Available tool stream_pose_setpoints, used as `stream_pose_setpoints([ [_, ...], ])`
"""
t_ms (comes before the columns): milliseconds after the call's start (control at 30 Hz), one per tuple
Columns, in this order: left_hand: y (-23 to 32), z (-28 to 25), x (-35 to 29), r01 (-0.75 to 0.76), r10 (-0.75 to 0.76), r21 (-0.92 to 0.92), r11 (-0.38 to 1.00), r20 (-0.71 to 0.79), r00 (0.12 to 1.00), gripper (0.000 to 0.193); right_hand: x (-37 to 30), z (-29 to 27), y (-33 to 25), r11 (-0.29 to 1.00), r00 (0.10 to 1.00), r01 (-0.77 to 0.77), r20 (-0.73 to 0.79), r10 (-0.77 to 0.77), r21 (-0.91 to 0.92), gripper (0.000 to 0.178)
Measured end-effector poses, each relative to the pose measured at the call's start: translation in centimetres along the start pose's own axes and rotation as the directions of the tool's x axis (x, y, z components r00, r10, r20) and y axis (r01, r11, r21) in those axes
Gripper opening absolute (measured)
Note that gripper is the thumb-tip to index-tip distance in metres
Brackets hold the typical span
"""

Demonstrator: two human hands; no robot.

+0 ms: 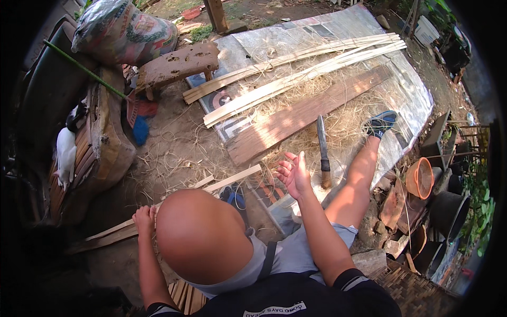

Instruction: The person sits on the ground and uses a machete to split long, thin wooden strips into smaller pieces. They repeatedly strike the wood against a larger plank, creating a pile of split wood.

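Starting at the left: what lies outboard of the left hand (143, 219)?

"A white cat (66, 156), well to the left of the fingers and farther forward."

State of the left fingers?

"Bent over pale strips (232, 178), holding them just beside the bare left knee (198, 224). Grip pressure cannot be told. The strips extend to both sides of the fingers; the knee hides part of their run."

Next, ahead of the right hand (293, 177)?

"A brown plank (309, 113), lying obliquely on a printed sheet (417, 108). Farther from the fingers, long pale bundles (248, 101) lie on the same sheet."

State of the right fingers?

"Spread and slightly curved, palm turned up. They have hold of nothing."

Item immediately right of them?

"A knife (324, 156), near the right fingers and not touching them. Its blade points forward, its handle toward the wearer."

Farther right?

"A sandaled foot (380, 124) on the sheet; then an orange basket (420, 178), well apart from the right fingers."
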State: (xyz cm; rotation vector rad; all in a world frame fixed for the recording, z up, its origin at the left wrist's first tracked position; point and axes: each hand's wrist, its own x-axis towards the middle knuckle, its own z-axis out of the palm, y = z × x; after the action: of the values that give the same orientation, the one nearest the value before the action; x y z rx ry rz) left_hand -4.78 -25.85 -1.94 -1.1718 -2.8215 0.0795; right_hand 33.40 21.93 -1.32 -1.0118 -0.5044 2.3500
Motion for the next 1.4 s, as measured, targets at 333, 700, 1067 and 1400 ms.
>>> stream_pose_setpoints([
  [333, -3.4, -3.8, 6.3, 0.419, -0.457, 0.182, 0.889, 0.378, 0.805, 0.031, 0.5, -2.6, -5.5, 0.981, 0.981, 0.162, -0.089, -0.172, -0.107, 0.045],
  [700, 22.9, 0.8, 32.4, -0.185, 0.196, -0.257, 0.949, 0.018, 0.98, 0.026, 0.8, -14.1, -8.1, -0.155, 0.819, -0.16, -0.043, -0.573, -0.975, 0.049],
  [1067, 30.7, 7.8, 37.8, -0.203, 0.217, -0.082, 0.976, 0.233, 0.948, 0.051, 2.0, -14.7, -5.3, -0.12, 0.794, -0.261, -0.142, -0.591, -0.958, 0.062],
  [1400, 32.4, -16.3, 41.2, -0.145, 0.121, -0.593, 0.792, -0.081, 0.989, 0.051, 2.2, -13.7, -5.7, 0.019, 0.782, -0.369, -0.321, -0.534, -0.929, 0.06],
])
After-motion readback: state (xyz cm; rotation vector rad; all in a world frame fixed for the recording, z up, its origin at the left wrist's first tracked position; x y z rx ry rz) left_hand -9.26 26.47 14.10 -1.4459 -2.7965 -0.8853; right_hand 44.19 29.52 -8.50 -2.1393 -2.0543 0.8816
